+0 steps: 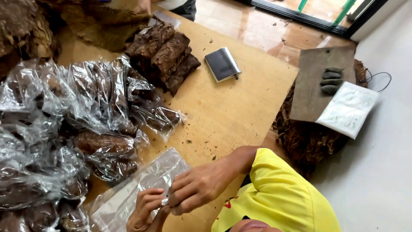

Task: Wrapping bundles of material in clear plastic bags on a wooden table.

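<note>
On your desk (240,107), a heap of filled clear bags (64,129) of brown leaf lies at the left. Beyond it sits a stack of unwrapped dark leaf bundles (165,53), with a closed grey notebook (222,63) just to their right. Off the desk's right edge, a grey board (311,86) rests on a mound of loose brown leaf (307,141); three dark stones (331,80) and a white printed sheet (348,109) lie on the board.

Clear empty plastic bag (128,193), flat on table
</note>
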